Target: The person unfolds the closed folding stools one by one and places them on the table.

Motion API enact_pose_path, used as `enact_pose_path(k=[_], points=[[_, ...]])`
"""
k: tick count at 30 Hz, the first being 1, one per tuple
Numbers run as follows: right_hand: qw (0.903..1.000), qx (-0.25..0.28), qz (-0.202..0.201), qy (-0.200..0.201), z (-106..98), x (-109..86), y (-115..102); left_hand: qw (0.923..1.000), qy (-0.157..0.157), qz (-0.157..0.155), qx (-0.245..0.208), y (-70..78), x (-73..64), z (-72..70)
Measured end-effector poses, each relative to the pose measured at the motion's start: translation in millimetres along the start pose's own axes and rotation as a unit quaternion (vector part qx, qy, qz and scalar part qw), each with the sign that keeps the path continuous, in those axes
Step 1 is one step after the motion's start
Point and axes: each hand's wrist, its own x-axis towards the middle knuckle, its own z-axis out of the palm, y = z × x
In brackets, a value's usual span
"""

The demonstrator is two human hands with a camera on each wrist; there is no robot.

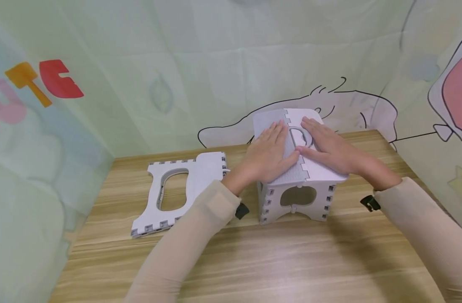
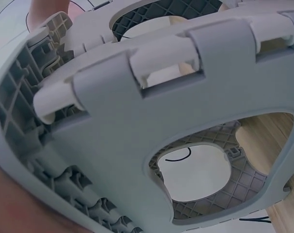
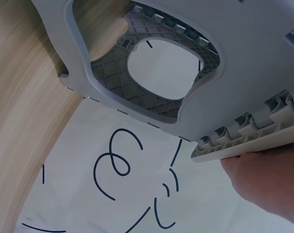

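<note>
An unfolded plastic folding stool (image 1: pixel 298 198) stands upright on the wooden table, its two-part top hinged along the middle. My left hand (image 1: pixel 268 151) lies with straight fingers on the grey half of the top. On the white half rests my right hand (image 1: pixel 327 147), fingers extended, beside the oval handle opening. The left wrist view looks at the stool's side panel (image 2: pixel 108 121) with its hinges and large cutout. In the right wrist view, part of my right hand (image 3: pixel 268 184) shows against the edge of the stool's top (image 3: pixel 253 148).
A second white folding stool (image 1: pixel 206 168) lies folded flat on the table (image 1: pixel 253 261), left of the standing one. A printed cloth (image 1: pixel 200 75) with cartoon drawings hangs behind the table and along its sides.
</note>
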Motion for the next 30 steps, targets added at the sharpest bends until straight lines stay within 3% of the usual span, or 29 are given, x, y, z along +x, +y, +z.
enact_pose_path(k=[18, 30], points=[[0.9964, 0.081, 0.003, 0.026, -8.0, -1.5, 0.9, 0.9991, 0.025, 0.005, -0.032, -1.3, -3.8, -5.7], [0.9943, 0.101, 0.023, 0.024, -28.9, -15.8, -16.2, 0.9984, 0.052, 0.008, -0.022, -2.9, -19.0, -13.9]])
